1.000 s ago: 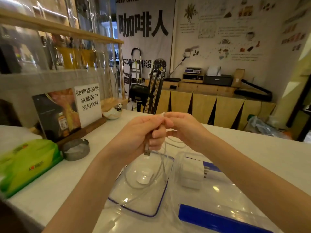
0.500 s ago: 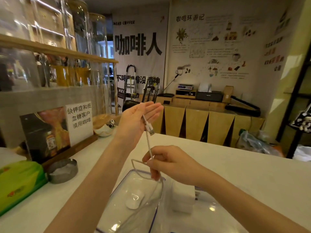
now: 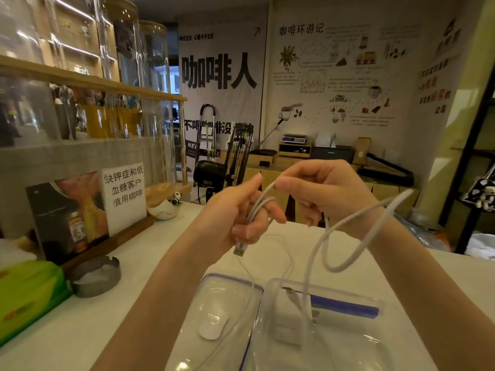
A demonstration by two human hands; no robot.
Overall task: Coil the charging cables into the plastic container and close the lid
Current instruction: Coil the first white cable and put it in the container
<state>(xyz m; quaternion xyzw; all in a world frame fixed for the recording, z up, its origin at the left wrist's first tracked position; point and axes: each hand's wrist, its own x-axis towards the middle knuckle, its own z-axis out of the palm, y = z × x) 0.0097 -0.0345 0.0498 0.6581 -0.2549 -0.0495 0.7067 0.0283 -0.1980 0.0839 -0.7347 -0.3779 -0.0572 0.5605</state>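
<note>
My left hand (image 3: 238, 215) grips a white charging cable (image 3: 345, 226) near its USB plug (image 3: 240, 249), which hangs below my fist, with a turn of cable over my fingers. My right hand (image 3: 329, 191) pinches the same cable just to the right, and a loose loop swings out past my right wrist and drops toward the clear plastic container (image 3: 375, 344) on the counter below. White charger blocks lie inside the container. Its clear lid (image 3: 222, 295) with a blue-edged rim lies to the left of it.
A metal ashtray (image 3: 95, 277) and a green tissue pack (image 3: 26, 295) sit on the white counter at left. Behind them stand a wooden sign holder (image 3: 88, 207) and a small bowl with a panda figure (image 3: 167, 207). Glass jars fill the shelf at upper left.
My left hand came down from its raised position and closed on the cable near the plug. My right hand rose beside it, drawing the cable up into a loop.
</note>
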